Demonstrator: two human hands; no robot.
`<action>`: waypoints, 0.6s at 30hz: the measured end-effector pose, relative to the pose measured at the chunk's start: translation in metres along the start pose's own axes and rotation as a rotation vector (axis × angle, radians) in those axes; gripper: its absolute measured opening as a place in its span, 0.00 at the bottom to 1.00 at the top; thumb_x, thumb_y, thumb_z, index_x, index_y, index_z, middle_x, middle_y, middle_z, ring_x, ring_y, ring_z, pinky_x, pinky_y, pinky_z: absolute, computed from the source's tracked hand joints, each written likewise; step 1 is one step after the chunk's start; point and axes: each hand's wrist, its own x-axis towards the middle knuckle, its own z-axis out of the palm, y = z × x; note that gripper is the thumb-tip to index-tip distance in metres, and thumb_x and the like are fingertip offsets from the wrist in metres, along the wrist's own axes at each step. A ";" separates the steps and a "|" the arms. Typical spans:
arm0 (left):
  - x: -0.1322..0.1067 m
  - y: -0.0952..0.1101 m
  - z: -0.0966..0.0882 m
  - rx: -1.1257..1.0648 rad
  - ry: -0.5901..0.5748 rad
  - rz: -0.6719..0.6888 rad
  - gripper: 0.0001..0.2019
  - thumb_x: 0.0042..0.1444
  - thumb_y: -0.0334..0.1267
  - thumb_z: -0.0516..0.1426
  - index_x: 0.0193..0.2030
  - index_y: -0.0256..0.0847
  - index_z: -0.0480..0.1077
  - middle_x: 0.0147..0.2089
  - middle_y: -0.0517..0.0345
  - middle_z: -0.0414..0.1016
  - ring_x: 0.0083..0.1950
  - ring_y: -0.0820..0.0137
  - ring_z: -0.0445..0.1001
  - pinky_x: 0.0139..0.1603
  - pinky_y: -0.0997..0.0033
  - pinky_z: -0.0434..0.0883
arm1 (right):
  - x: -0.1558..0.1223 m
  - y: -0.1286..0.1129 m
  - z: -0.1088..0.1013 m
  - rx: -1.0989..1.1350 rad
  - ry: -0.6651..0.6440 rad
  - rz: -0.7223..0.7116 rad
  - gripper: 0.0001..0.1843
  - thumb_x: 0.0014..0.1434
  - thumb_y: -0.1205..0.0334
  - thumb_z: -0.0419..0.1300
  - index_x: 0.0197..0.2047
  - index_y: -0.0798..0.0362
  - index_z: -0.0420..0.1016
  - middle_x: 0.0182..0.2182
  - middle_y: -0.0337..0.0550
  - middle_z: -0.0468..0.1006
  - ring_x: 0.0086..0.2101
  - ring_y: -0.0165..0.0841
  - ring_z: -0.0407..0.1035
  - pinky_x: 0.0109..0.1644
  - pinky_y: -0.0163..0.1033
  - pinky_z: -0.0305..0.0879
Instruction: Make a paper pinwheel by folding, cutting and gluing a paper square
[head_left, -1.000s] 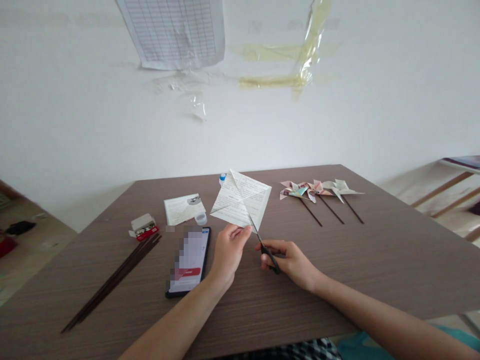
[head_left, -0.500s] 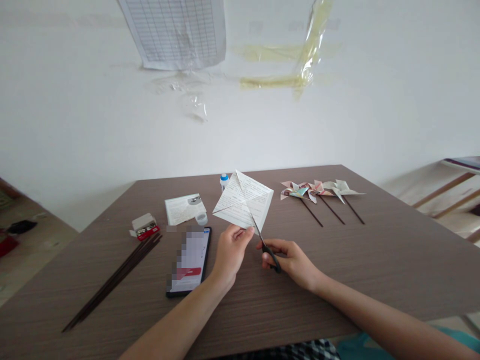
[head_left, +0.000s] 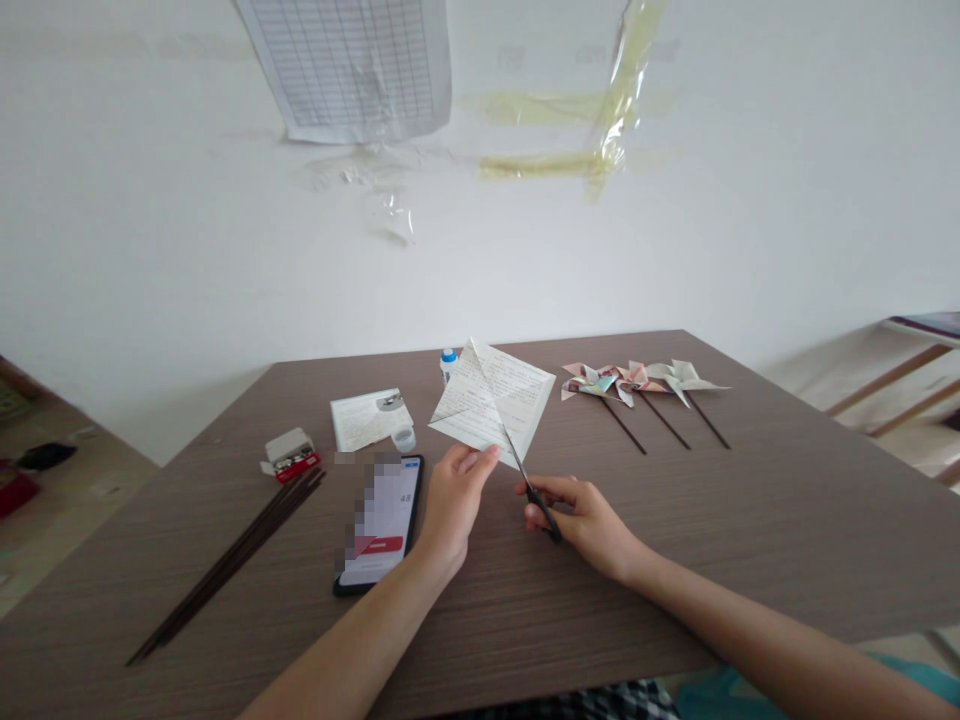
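My left hand (head_left: 455,500) pinches the near corner of a creased square of printed paper (head_left: 491,400) and holds it tilted up above the brown table (head_left: 750,520). My right hand (head_left: 581,518) grips black-handled scissors (head_left: 527,482), whose blades reach into the paper along a fold from the near corner. Both hands hover over the middle of the table.
A phone (head_left: 381,520) lies just left of my left hand. Several dark sticks (head_left: 232,560) lie at the left, with a small red and white box (head_left: 290,455), a booklet (head_left: 369,417), a cap (head_left: 403,438) and a glue bottle (head_left: 448,363) behind. Three paper pinwheels (head_left: 637,380) lie at the back right.
The paper has shifted slightly to the right and turned a little, and the scissors have gone a bit further along the fold. Both hands stay in nearly the same place.
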 end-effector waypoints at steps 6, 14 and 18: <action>0.003 0.000 -0.003 -0.026 0.064 0.035 0.16 0.54 0.54 0.76 0.35 0.45 0.85 0.44 0.48 0.94 0.57 0.49 0.90 0.63 0.53 0.81 | -0.001 0.005 -0.001 -0.105 0.004 -0.012 0.24 0.67 0.39 0.71 0.52 0.49 0.95 0.31 0.43 0.88 0.38 0.46 0.78 0.67 0.57 0.71; 0.004 -0.002 -0.003 -0.010 0.095 0.041 0.17 0.52 0.54 0.77 0.32 0.44 0.84 0.41 0.49 0.93 0.51 0.51 0.88 0.58 0.56 0.80 | -0.001 0.006 -0.001 -0.100 -0.015 -0.006 0.24 0.70 0.39 0.71 0.53 0.50 0.95 0.33 0.43 0.89 0.39 0.45 0.79 0.66 0.56 0.71; 0.004 -0.003 -0.004 0.011 0.102 0.042 0.19 0.52 0.56 0.77 0.30 0.45 0.81 0.36 0.52 0.90 0.48 0.53 0.87 0.55 0.57 0.80 | -0.001 0.004 -0.001 -0.073 -0.028 -0.010 0.25 0.70 0.38 0.72 0.53 0.50 0.95 0.33 0.44 0.90 0.38 0.44 0.79 0.60 0.53 0.74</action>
